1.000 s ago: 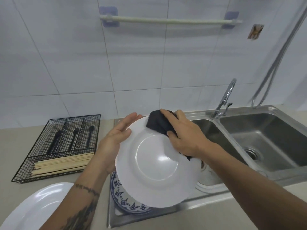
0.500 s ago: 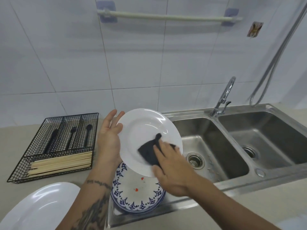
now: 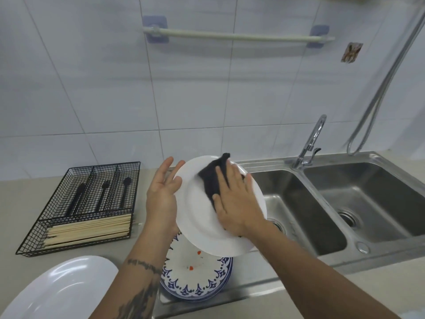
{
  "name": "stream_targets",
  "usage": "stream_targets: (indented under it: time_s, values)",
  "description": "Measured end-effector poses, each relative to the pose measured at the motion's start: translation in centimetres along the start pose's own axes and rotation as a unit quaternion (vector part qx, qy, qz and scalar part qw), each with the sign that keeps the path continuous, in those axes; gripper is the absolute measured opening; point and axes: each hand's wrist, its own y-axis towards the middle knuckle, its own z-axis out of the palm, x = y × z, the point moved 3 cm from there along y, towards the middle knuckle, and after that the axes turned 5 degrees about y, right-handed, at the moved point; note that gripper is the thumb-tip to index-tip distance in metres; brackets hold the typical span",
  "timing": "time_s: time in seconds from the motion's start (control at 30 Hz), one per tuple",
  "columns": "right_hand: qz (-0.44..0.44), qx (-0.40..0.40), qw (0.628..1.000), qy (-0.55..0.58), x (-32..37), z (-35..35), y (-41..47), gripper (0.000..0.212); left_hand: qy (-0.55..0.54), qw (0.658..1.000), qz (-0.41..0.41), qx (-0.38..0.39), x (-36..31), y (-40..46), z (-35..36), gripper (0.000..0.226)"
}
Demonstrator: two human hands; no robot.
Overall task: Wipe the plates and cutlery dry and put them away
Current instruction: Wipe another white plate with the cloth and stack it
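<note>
White wall tiles back a pale counter (image 3: 13, 203) with a steel double sink (image 3: 322, 203) set into it. I note the white plate (image 3: 202, 217) held tilted above the sink's drainboard, over a stack of blue-patterned plates (image 3: 197, 282). My left hand (image 3: 162, 192) props the plate's left edge with straight, spread fingers, palm against the rim rather than clamped on it. My right hand (image 3: 236, 203) lies flat on a dark cloth (image 3: 210, 180), fingers extended, pressing it to the upper part of the plate's face.

Assessment: this support is marginal. A wet plate braced by an open palm may slip toward the stack beneath. I recommend hooking the left thumb over the rim, then working the cloth in overlapping circles from centre to edge, turning the plate to cover the rim and the underside.

Another white plate (image 3: 57, 288) sits at lower left; a wire tray (image 3: 76, 208) holds dark cutlery (image 3: 103, 194) and chopsticks (image 3: 89, 231).
</note>
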Motion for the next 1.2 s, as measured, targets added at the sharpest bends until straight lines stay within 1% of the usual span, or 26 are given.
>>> stream_targets:
  time_s: [0.07,0.1,0.2,0.27,0.37,0.47,0.53,0.63,0.73,0.83,1.0,1.13,1.2]
  values:
    - [0.047,-0.016,0.995,-0.084,-1.8,-0.4,-0.2,0.074,0.0,1.0,0.004,-0.009,-0.6,0.0,-0.6,0.051]
    - [0.063,-0.011,0.993,-0.102,-2.4,-0.4,-0.5,0.075,-0.001,1.0,0.004,-0.01,-0.8,-0.1,-0.8,0.052]
    - [0.078,-0.002,0.992,-0.097,-2.9,-0.3,-2.2,0.077,-0.006,1.0,-0.002,-0.005,-0.9,-0.2,-1.0,0.054]
    - [0.065,0.004,0.995,-0.07,-2.2,-0.4,-3.5,0.077,-0.012,1.0,-0.006,-0.001,-0.8,-0.2,-0.9,0.052]
    - [0.021,0.016,1.0,0.013,-0.3,-0.5,-3.8,0.077,-0.016,0.999,-0.029,0.024,0.0,-0.5,0.4,0.048]
    - [-0.01,-0.015,0.997,0.073,1.4,-1.2,-2.6,0.076,-0.018,0.997,-0.048,0.055,0.9,-1.1,2.1,0.045]
    - [-0.023,-0.04,0.997,0.065,1.4,-1.5,-1.9,0.073,-0.017,0.997,-0.048,0.064,1.1,-1.4,2.6,0.046]
    - [-0.016,-0.054,0.998,-0.007,-0.5,-2.0,-1.1,0.071,-0.014,0.996,-0.047,0.069,1.1,-1.7,2.3,0.048]
    - [0.02,-0.039,0.998,-0.054,-2.9,-2.4,-0.7,0.069,-0.021,0.997,-0.048,0.063,0.8,-1.7,1.2,0.049]
    - [0.037,-0.026,0.996,-0.071,-4.3,-2.3,-1.5,0.068,-0.008,0.998,-0.034,0.044,0.2,-1.4,0.0,0.048]
    - [0.048,0.005,0.997,-0.057,-4.2,-1.4,-3.8,0.068,-0.008,1.0,-0.022,0.014,-0.4,-0.9,-1.0,0.048]
    - [0.024,0.046,0.998,-0.034,-2.6,-1.0,-5.5,0.068,-0.007,1.0,-0.02,0.007,-0.5,-0.6,-1.0,0.047]
    - [0.008,0.069,0.998,0.002,-1.0,-0.9,-6.3,0.071,-0.01,1.0,-0.02,0.006,-0.3,-0.5,-0.6,0.045]
